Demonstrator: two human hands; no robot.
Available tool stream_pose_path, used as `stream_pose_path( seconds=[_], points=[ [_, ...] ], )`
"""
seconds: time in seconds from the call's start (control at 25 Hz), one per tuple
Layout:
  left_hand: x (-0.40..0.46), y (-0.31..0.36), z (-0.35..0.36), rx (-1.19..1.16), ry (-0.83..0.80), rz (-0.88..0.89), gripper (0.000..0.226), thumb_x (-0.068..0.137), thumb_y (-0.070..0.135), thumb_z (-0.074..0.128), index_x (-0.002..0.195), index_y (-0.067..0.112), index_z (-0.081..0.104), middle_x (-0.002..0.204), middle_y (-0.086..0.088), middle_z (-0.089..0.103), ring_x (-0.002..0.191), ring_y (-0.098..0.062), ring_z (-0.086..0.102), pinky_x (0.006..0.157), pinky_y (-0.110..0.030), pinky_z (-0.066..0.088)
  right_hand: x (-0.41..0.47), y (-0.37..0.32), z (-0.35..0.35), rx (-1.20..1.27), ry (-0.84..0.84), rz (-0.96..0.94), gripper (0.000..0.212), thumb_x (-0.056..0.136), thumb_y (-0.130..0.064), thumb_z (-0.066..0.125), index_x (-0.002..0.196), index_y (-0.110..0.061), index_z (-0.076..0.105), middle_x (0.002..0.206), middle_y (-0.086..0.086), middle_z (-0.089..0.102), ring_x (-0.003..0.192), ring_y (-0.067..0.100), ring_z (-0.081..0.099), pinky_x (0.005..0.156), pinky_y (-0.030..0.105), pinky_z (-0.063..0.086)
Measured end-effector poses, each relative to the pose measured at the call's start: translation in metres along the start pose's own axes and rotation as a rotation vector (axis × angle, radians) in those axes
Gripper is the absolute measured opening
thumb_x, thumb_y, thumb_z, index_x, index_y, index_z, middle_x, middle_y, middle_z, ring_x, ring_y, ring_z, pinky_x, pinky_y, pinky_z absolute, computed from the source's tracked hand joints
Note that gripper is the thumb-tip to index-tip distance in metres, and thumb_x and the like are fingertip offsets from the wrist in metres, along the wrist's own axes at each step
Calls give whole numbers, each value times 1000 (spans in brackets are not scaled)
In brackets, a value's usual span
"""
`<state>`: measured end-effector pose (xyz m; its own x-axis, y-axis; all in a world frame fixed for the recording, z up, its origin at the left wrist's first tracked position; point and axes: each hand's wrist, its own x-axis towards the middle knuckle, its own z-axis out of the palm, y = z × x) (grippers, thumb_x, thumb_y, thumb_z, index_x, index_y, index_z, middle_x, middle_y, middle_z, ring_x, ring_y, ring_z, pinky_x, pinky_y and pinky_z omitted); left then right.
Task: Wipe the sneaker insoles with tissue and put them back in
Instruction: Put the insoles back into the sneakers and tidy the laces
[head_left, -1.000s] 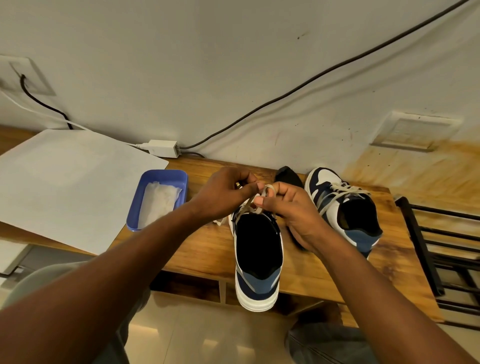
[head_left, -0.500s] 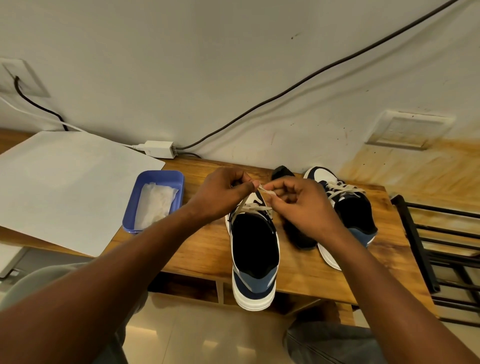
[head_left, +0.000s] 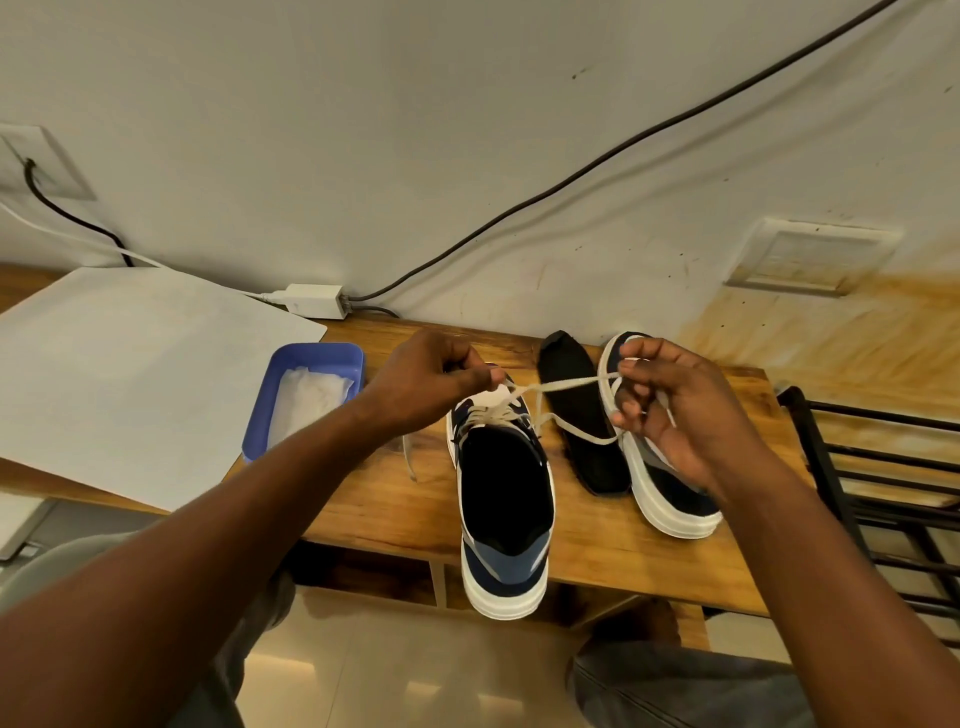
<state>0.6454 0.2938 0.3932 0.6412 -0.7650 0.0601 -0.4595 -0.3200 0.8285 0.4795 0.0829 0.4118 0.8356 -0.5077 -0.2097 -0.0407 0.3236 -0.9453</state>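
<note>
Paper sheet (head_left: 130, 374) overhangs the wooden table (head_left: 395, 499) at left. Near sneaker (head_left: 504, 499) juts heel-first past the front edge; second sneaker (head_left: 660, 483) stands rightward, black insole (head_left: 582, 415) between. Left hand (head_left: 431, 384) and right hand (head_left: 675, 410) pinch its laces (head_left: 561, 387), pulled apart. Blue tray (head_left: 311, 358) holds tissue (head_left: 311, 400).

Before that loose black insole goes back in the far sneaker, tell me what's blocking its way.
The right hand, pinching the near sneaker's lace, hangs over the far sneaker and hides most of its opening. That lace also stretches across the black insole lying between the two sneakers. The left hand holds the lace's other end.
</note>
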Motion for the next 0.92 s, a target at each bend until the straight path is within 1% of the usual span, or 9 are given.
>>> stream_pose_path(
  seconds=[0.08, 0.2, 0.28, 0.4, 0.48, 0.56, 0.64, 0.8, 0.92],
  points=[
    [-3, -5, -12, 25, -40, -84, 25, 89, 35, 73, 77, 13, 75, 79, -8, 75, 79, -29, 69, 77, -48, 56, -2, 2, -15, -247, 98, -62, 19, 91, 4, 53, 91, -10, 67, 55, 3, 47, 47, 18, 44, 52, 32, 45],
    [-10, -16, -27, 116, -127, -260, 20, 88, 30, 76, 73, 17, 75, 81, -9, 75, 81, -26, 66, 75, -39, 53, -9, 10, -31, -733, 192, -202, 23, 93, -1, 55, 87, -20, 68, 58, -11, 59, 47, 6, 48, 52, 26, 40],
    [-15, -20, -27, 160, -188, -303, 20, 88, 30, 76, 70, 20, 73, 81, -10, 74, 79, -23, 64, 73, -35, 51, -14, 14, -31, -1099, 204, -279, 20, 93, -13, 58, 91, -30, 68, 77, -17, 67, 65, 1, 59, 59, 25, 44],
    [-17, -24, -24, 119, -213, -314, 21, 90, 33, 72, 76, 17, 73, 80, -8, 73, 75, -17, 63, 70, -29, 50, -16, 22, -16, -1620, 205, -526, 23, 90, -28, 59, 111, -29, 69, 111, -3, 68, 100, 16, 61, 82, 35, 50],
    [-18, -24, -25, 79, -206, -311, 24, 91, 35, 70, 80, 14, 73, 75, -4, 71, 68, -14, 62, 62, -25, 50, -17, 26, 3, -1486, 68, -558, 31, 92, -31, 59, 122, -28, 65, 125, -5, 62, 116, 16, 54, 96, 40, 47],
    [-19, -21, -27, 42, -218, -335, 26, 92, 36, 69, 83, 12, 74, 70, 0, 68, 60, -12, 57, 54, -23, 47, -22, 37, 21, -1223, -135, -387, 37, 96, -32, 55, 133, -32, 58, 134, -11, 57, 123, 10, 50, 103, 35, 44],
    [-20, -16, -32, -51, -231, -371, 26, 92, 35, 68, 87, 11, 74, 71, -1, 68, 58, -14, 56, 51, -22, 46, -23, 49, 27, -1169, -223, -281, 38, 99, -33, 52, 137, -33, 54, 133, -11, 59, 120, 8, 53, 102, 32, 46],
    [-27, 0, -40, -488, -262, -308, 32, 93, 33, 60, 102, 5, 71, 95, -13, 71, 76, -21, 67, 69, -32, 56, -18, 44, 21, -1009, -133, -197, 16, 93, -33, 64, 107, -32, 72, 88, -12, 73, 83, 2, 65, 78, 26, 56],
    [-23, 9, -30, -697, -176, -201, 38, 91, 29, 59, 117, 2, 67, 118, -14, 71, 103, -28, 70, 88, -39, 58, -18, 41, 22, -929, -128, -158, 8, 90, -29, 69, 92, -30, 77, 79, -14, 74, 76, -1, 67, 70, 20, 52]
  ],
)
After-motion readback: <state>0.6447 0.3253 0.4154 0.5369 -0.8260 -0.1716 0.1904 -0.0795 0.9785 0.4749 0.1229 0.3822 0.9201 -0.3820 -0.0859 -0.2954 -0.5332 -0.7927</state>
